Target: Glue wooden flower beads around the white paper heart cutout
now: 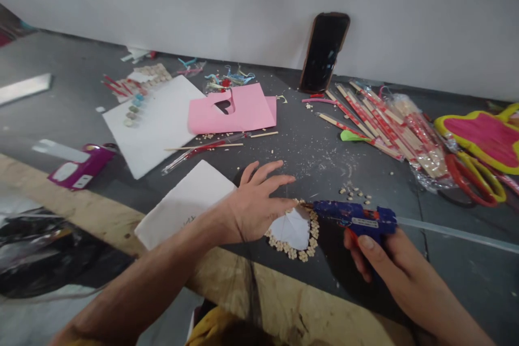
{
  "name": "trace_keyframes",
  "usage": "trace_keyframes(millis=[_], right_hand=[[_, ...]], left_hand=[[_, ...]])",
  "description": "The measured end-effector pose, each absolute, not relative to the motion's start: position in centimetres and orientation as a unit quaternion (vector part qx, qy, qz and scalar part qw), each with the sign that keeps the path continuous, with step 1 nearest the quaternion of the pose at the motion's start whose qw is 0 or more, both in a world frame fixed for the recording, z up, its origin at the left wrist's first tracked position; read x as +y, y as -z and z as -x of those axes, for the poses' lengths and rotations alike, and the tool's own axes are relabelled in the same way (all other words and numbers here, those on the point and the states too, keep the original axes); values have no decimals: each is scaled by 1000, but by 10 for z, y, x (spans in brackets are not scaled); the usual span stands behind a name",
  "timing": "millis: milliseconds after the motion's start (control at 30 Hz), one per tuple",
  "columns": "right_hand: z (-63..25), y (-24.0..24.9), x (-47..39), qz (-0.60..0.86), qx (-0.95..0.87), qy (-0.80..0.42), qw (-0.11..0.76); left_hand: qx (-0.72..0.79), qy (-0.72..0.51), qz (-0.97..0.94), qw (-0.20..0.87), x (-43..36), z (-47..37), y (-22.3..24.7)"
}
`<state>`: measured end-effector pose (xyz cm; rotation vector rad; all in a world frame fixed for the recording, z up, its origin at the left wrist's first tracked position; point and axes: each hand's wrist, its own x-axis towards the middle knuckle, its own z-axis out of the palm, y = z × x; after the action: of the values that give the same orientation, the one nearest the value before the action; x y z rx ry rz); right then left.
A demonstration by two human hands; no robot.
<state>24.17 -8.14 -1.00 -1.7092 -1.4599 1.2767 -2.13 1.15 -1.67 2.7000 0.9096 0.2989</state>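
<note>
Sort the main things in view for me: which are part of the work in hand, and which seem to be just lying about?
In use:
- glue gun, gripped by the right hand
- white piece edged with beige bits, at the left hand

Apparently lying about:
- phone, propped against the wall
- pink card
- red-marked sticks
- purple object

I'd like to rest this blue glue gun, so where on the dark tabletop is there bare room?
Mostly bare: between the silver bar and large white paper sheet; also between the translucent glue stick and right forearm. Crowded: around the folded pink paper and the red-wrapped wooden sticks beside the red-and-yellow scissors.
</note>
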Motion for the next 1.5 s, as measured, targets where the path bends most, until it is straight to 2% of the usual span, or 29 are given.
trace_keyframes(millis=[200,467,767,1100,1367,1500], right_hand=[[-226,2,-82,657,-491,-474,321],[-242,9,-78,615,-555,-482,286],[-243,11,-78,615,-534,-501,292],[-245,2,-78,619,-616,-417,252],[-233,-8,-89,691,-547,-391,264],[-235,-7,-92,683,-585,-368,236]], left_hand=[[317,-112,-931,141,12,21,17],[310,-96,-934,149,13,21,18],[302,-118,-933,156,16,24,16],[370,-152,-897,188,12,19,15],[319,-174,-918,157,4,28,-1],[318,-153,-926,135,3,28,-1]])
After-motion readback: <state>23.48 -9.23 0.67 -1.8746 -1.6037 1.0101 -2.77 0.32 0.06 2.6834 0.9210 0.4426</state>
